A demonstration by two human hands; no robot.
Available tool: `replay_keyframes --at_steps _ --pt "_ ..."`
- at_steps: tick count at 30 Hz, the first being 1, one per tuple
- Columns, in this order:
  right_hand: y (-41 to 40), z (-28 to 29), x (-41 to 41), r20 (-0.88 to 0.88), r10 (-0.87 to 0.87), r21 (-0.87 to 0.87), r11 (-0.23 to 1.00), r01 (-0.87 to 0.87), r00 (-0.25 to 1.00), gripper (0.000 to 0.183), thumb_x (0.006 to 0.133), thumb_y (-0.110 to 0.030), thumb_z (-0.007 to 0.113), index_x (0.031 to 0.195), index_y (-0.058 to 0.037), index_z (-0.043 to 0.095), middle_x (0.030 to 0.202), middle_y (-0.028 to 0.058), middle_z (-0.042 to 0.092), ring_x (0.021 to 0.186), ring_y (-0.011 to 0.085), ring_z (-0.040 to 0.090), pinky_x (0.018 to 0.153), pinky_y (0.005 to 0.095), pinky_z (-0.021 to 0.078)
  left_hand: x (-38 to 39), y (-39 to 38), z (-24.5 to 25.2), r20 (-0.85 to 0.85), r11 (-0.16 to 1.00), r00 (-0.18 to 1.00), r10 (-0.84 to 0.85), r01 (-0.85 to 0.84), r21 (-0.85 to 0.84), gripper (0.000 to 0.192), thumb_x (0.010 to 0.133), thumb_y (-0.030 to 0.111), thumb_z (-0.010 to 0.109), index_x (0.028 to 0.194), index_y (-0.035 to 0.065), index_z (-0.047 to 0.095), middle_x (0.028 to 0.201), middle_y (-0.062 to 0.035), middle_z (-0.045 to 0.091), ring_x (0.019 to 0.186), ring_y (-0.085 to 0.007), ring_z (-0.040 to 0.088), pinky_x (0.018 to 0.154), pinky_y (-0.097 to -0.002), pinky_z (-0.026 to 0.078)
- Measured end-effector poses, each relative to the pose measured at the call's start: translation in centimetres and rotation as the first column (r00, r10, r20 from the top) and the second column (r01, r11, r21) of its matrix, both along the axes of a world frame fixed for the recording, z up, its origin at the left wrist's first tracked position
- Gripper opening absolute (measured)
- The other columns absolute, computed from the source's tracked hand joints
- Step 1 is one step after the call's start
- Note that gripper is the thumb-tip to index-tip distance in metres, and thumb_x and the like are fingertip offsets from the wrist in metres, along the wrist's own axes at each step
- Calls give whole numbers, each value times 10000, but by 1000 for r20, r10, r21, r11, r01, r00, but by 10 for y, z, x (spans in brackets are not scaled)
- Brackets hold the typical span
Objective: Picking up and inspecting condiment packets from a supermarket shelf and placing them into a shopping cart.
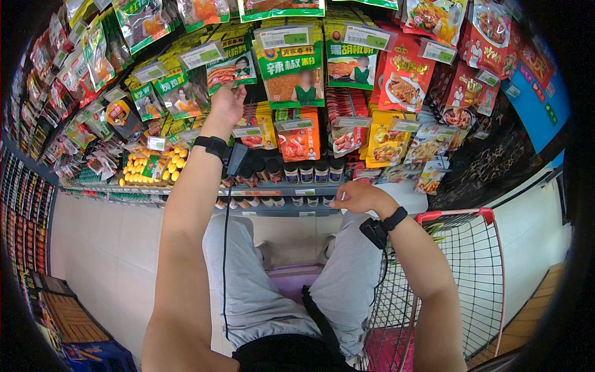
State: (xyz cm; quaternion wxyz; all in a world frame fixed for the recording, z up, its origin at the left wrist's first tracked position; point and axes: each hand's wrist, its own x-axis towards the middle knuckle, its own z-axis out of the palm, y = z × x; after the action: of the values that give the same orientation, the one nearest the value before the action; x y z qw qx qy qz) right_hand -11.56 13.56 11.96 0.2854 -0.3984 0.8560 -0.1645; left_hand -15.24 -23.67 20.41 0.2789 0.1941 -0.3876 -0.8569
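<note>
My left hand (228, 104) is raised to the hanging display, its fingertips at the lower edge of a green-and-yellow seasoning powder packet (231, 69). Whether the fingers pinch that packet or only touch it, I cannot make out. To its right hangs a larger green chilli powder packet (290, 69). My right hand (361, 197) is lower, half curled in front of the shelf edge, above my right knee. A small white bit shows at its fingers, too small to identify. Just below and left of it on the shelf stand dark-lidded spice jars (305, 173).
A wire shopping cart (453, 260) with a red-cornered rim stands at my right. Red seasoning packets (405, 76) and yellow packets (388, 144) hang on the right. Price-tag holders (284, 37) jut out before the packets. Yellow-capped bottles (174, 165) sit at lower left.
</note>
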Motion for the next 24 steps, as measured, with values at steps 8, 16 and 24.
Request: replay_keyframes --at_steps 8,16,24 --pt "2 -3 -1 30 -35 -20 999 36 999 506 780 -536 627 876 -41 654 901 186 650 882 346 621 760 424 480 10 21 2 -191 979 969 -155 177 104 395 996 147 322 1334 -47 262 1264 -199 415 1163 -286 493 971 -327 438" --pt "3 -9 -1 0 -38 17 999 38 999 478 782 -507 641 888 -41 664 912 167 660 894 318 627 756 414 479 39 31 3 -208 942 951 -227 269 201 489 1001 160 327 1400 -24 113 1408 -235 272 1230 -317 452 993 -354 426" --pt "10 -9 1 9 -70 12 998 69 998 472 779 -506 643 861 -41 656 886 160 666 868 318 632 748 411 478 98 65 -19 -206 908 894 -399 416 46 216 989 258 410 1052 75 506 951 -66 579 825 -159 530 756 -291 437"
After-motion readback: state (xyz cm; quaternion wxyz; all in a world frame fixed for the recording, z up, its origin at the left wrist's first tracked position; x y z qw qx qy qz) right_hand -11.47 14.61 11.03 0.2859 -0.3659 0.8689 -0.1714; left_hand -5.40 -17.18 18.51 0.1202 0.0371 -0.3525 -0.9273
